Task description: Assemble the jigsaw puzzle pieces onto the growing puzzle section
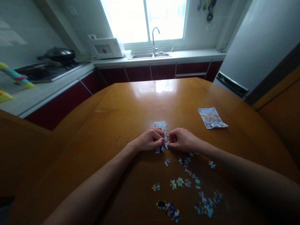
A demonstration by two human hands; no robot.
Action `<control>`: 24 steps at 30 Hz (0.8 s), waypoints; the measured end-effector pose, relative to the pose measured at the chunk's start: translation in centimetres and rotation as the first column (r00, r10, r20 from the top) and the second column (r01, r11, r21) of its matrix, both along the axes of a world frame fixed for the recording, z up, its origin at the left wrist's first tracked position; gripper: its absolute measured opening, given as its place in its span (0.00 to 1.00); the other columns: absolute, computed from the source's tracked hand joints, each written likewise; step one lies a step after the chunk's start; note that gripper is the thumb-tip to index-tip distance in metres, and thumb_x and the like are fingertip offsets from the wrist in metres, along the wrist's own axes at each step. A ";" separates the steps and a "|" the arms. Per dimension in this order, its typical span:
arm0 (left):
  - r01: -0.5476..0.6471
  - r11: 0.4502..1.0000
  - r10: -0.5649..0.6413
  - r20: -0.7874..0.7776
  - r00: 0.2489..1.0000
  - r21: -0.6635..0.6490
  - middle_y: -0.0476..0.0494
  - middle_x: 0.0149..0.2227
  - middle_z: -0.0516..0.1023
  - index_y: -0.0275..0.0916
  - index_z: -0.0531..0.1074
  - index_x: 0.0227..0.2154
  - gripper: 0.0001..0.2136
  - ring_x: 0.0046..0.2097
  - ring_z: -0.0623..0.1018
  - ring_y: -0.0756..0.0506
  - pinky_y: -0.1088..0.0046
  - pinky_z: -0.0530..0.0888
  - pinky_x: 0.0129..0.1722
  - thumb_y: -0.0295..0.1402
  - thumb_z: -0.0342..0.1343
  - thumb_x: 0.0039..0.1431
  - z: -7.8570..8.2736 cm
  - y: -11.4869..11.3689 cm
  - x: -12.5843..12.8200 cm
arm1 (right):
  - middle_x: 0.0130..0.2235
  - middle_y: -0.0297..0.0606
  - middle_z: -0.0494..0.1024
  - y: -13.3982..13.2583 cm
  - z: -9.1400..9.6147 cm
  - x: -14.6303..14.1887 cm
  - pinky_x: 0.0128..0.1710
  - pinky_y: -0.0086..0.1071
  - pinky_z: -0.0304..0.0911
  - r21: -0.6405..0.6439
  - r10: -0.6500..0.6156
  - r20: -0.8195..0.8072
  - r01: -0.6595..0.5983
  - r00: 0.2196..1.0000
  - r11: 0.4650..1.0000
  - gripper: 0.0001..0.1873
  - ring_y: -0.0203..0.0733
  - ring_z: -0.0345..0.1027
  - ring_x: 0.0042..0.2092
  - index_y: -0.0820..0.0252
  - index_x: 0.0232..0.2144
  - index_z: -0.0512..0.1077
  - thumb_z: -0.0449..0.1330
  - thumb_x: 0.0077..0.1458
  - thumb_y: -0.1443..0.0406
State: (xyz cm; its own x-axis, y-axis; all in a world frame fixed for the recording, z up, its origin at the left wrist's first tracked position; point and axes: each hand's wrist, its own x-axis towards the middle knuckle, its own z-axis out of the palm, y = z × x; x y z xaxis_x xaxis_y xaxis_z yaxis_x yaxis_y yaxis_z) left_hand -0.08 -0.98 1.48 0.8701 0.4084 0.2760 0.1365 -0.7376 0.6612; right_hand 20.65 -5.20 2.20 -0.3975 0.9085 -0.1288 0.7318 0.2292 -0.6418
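A small joined strip of jigsaw pieces (161, 126) lies on the brown wooden table (122, 106). My left hand (150, 139) rests on its left side, fingers curled and pinched on its lower part. From the right, my right hand (181, 140) meets it, fingertips pinched on a puzzle piece (166, 144) at the strip's edge. Several loose puzzle pieces (187, 181) lie scattered on the table nearer to me, between my forearms.
A printed picture card (212, 117) lies on the table to the right. Behind the table runs a counter with a sink and tap (153, 47), a white microwave (106, 47) and a wok on a stove (58, 54). A grey fridge (255, 47) stands at right.
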 end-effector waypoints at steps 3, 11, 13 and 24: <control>0.002 1.000 -0.002 -0.035 0.999 0.008 0.45 0.22 0.73 0.39 0.77 0.20 0.20 0.28 0.68 0.49 0.68 0.69 0.41 0.33 0.46 0.65 0.1 0.0 0.1 | 0.22 0.32 0.72 -0.1 0.1 -0.1 0.24 0.29 0.48 0.005 -0.017 0.038 0.017 0.999 1.000 0.07 0.33 0.59 0.24 0.59 0.21 0.74 0.66 0.45 0.63; -0.036 0.998 0.038 0.046 0.998 -0.056 0.45 0.23 0.75 0.38 0.80 0.23 0.20 0.28 0.70 0.49 0.68 0.69 0.39 0.34 0.46 0.66 0.2 0.1 -0.1 | 0.21 0.32 0.70 1.0 -0.4 0.5 0.23 0.28 0.49 -0.078 0.039 -0.089 -0.046 0.995 0.996 0.11 0.32 0.59 0.24 0.61 0.21 0.73 0.63 0.51 0.61; -0.022 0.999 0.023 0.017 1.000 -0.045 0.45 0.23 0.74 0.39 0.80 0.23 0.20 0.28 0.69 0.49 0.68 0.69 0.40 0.34 0.46 0.66 0.1 0.1 -0.1 | 0.21 0.32 0.71 0.9 -0.5 0.5 0.23 0.28 0.49 -0.076 0.034 -0.067 -0.039 0.997 0.996 0.10 0.32 0.59 0.24 0.60 0.21 0.74 0.64 0.50 0.61; -0.193 0.980 0.198 0.140 0.970 -0.048 0.44 0.24 0.75 0.37 0.79 0.23 0.22 0.31 0.72 0.48 0.70 0.69 0.36 0.36 0.45 0.67 -0.8 0.4 -0.4 | 0.22 0.32 0.70 2.4 -1.5 0.7 0.25 0.28 0.53 0.096 -0.153 -0.314 0.192 0.937 0.977 0.11 0.33 0.60 0.25 0.62 0.20 0.69 0.61 0.51 0.63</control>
State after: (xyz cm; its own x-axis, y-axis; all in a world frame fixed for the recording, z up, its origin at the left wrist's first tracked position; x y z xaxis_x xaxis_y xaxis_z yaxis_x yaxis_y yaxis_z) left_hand -0.47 -0.55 0.67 0.7250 0.5778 0.3748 0.1779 -0.6828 0.7086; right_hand 21.38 -2.76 0.69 -0.2357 0.9676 0.0902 0.5422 0.2079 -0.8141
